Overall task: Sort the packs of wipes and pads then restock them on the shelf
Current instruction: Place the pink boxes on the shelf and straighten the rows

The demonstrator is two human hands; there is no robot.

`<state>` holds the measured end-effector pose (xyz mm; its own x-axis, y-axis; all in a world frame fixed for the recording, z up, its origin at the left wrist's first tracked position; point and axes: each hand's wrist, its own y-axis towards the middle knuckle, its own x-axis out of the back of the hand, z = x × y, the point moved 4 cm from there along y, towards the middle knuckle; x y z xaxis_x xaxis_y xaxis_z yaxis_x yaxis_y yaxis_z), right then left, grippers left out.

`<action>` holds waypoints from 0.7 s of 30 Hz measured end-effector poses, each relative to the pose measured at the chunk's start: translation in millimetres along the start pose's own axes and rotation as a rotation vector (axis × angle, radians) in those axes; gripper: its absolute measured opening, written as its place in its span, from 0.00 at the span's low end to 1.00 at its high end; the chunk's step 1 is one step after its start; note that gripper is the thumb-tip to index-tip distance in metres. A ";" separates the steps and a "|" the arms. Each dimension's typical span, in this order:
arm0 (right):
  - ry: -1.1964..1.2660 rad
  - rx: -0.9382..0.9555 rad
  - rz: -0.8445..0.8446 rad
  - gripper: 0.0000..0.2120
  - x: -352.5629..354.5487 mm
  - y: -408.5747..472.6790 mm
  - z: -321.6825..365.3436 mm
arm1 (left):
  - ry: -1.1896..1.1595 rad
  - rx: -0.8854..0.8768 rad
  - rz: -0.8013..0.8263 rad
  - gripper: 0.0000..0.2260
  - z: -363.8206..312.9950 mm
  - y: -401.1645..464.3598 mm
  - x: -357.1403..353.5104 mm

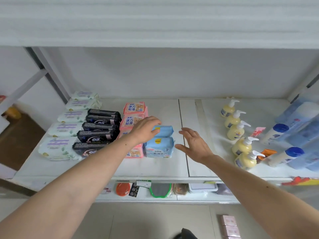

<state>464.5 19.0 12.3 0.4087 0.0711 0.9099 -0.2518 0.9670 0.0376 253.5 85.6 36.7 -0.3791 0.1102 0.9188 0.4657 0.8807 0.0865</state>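
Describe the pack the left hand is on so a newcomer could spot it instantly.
On the white shelf, four rows of packs run front to back. In the rightmost, light blue row, it is the rear blue pack, under the left hand. Unlike the front blue pack, its printed face is turned away.

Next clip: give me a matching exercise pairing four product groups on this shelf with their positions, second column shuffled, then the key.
Things:
1. black packs
2. yellow pump bottles
3. blue packs
4. white-and-purple packs

Places:
A. far left row
B. under the left hand
C. right of the shelf seam
D. between the white-and-purple and pink packs

Pairs: 1-D, 2-C, 3-B, 4-A
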 end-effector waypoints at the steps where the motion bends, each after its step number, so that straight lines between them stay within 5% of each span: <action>1: -0.004 -0.020 -0.021 0.29 1.4 -7.0 -0.4 | 0.005 -0.020 -0.007 0.14 -5.9 -1.7 1.6; 21: 0.007 -0.607 -0.254 0.23 -0.3 -289.0 -36.8 | -0.159 -0.503 0.031 0.13 -190.3 -100.7 -92.5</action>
<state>569.4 -251.6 -14.0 0.3967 -0.1782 0.9005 0.3920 0.9199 0.0094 393.9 -100.9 16.3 -0.4577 0.2356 0.8573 0.7899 0.5504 0.2704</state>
